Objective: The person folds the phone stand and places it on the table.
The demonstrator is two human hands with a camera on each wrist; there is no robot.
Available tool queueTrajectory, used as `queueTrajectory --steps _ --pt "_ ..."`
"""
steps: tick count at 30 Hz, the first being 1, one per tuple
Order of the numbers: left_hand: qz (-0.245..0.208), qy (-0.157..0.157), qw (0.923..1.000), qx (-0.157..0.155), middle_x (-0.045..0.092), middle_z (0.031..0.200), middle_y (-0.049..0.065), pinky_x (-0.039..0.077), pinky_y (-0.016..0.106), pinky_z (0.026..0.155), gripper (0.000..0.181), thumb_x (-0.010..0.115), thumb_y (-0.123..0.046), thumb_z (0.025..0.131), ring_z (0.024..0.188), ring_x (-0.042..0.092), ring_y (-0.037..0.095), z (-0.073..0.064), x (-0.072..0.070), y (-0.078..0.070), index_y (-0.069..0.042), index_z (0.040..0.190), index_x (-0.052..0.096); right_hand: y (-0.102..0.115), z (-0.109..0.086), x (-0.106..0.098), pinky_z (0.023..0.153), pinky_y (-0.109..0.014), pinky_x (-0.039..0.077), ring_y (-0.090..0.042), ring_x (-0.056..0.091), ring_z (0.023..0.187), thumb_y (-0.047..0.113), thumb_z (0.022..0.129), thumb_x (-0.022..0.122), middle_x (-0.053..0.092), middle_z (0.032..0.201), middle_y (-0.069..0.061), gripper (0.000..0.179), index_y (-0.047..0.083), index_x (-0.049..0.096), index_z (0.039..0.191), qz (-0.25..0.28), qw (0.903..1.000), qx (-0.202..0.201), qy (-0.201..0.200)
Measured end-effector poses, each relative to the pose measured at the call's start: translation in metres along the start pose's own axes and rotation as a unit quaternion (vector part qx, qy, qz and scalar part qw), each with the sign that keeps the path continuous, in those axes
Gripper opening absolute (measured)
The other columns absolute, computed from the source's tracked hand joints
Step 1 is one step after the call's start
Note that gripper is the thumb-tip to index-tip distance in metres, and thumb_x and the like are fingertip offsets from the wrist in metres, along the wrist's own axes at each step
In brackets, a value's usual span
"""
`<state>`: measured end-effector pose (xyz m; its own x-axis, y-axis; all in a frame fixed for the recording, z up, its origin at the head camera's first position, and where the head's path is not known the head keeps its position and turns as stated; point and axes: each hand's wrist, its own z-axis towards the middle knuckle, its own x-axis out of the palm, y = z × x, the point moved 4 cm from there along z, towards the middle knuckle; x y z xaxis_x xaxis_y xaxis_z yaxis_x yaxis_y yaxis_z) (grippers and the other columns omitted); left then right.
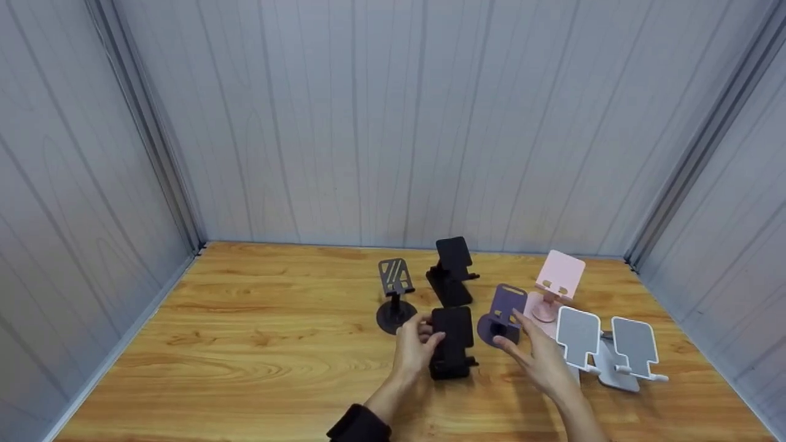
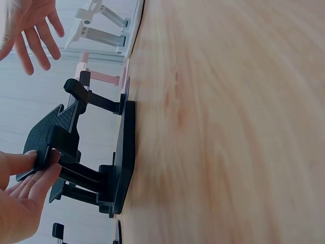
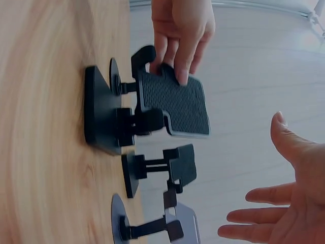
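Observation:
My left hand [image 1: 412,351] pinches the left edge of a black phone stand [image 1: 452,336] at the front of the group, thumb on its face and fingers behind. In the right wrist view this stand's textured plate [image 3: 175,101] is tilted back and its base rests on the wood. My right hand [image 1: 540,359] is spread, with nothing between thumb and fingers. It lies nearest a purple phone stand [image 1: 508,304] in the head view; the right wrist view shows the right hand [image 3: 289,203] apart from the stands.
Behind stand a dark slotted phone stand [image 1: 396,310] with a round base and another black stand [image 1: 453,258]. To the right are a pink stand [image 1: 560,274] and two white-edged grey stands, one left [image 1: 578,337], one right [image 1: 635,347]. Pale panel walls [image 1: 393,123] enclose the wooden table [image 1: 258,344].

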<state>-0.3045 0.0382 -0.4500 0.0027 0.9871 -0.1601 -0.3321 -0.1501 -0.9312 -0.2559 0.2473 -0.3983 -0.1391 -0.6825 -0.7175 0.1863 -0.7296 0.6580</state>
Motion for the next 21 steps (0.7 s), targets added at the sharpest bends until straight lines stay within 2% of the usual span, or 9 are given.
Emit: queueTrajectory --steps 3,7,11,17,21 --pt "-0.026 -0.019 0.9994 -0.012 0.07 0.085 0.015 0.059 0.028 0.065 0.021 0.071 0.011 0.085 0.077 0.07 0.024 -0.003 -0.002 0.001 0.01 0.105 0.063 0.003 -0.001 0.006 0.106 -0.06 0.038 -0.048 0.05 0.124 0.023 0.095 0.067 0.052 0.132 -0.036 0.06 -0.015 0.045 0.137 0.028 0.9996 -0.002 -0.002" --pt "-0.032 -0.033 0.999 -0.002 0.07 0.08 0.015 0.058 0.027 0.061 0.02 0.071 0.013 0.082 0.073 0.071 0.024 -0.006 -0.005 -0.004 0.009 0.1 0.063 0.002 -0.002 0.013 0.1 -0.057 0.046 -0.044 0.058 0.116 0.019 0.095 0.067 0.059 0.124 -0.034 0.056 -0.016 0.047 0.134 0.067 0.9978 -0.004 -0.002" --pt "-0.03 -0.03 0.999 0.013 0.07 0.079 0.015 0.058 0.027 0.061 0.02 0.071 0.014 0.082 0.072 0.07 0.024 -0.008 -0.009 -0.013 0.009 0.1 0.063 0.0 -0.002 0.016 0.092 -0.051 0.053 -0.042 0.064 0.107 0.012 0.095 0.067 0.063 0.116 -0.032 0.047 -0.018 0.051 0.128 0.103 0.9945 -0.006 -0.02" --pt "-0.055 -0.018 0.9981 0.022 0.07 0.078 0.018 0.06 0.027 0.062 0.02 0.07 0.015 0.082 0.073 0.071 0.026 -0.01 -0.016 -0.034 0.01 0.099 0.063 -0.003 -0.001 0.018 0.083 -0.037 0.059 -0.037 0.068 0.097 0.001 0.096 0.062 0.068 0.105 -0.028 0.031 -0.019 0.056 0.118 0.141 0.9886 -0.015 -0.049" --pt "-0.068 -0.01 0.9972 0.029 0.071 0.079 0.018 0.06 0.026 0.063 0.021 0.07 0.015 0.082 0.073 0.071 0.027 -0.013 -0.02 -0.05 0.011 0.101 0.063 -0.007 0.001 0.02 0.071 -0.029 0.059 -0.036 0.069 0.088 0.001 0.097 0.059 0.068 0.103 -0.029 0.028 -0.018 0.057 0.118 0.158 0.9862 0.007 -0.048"
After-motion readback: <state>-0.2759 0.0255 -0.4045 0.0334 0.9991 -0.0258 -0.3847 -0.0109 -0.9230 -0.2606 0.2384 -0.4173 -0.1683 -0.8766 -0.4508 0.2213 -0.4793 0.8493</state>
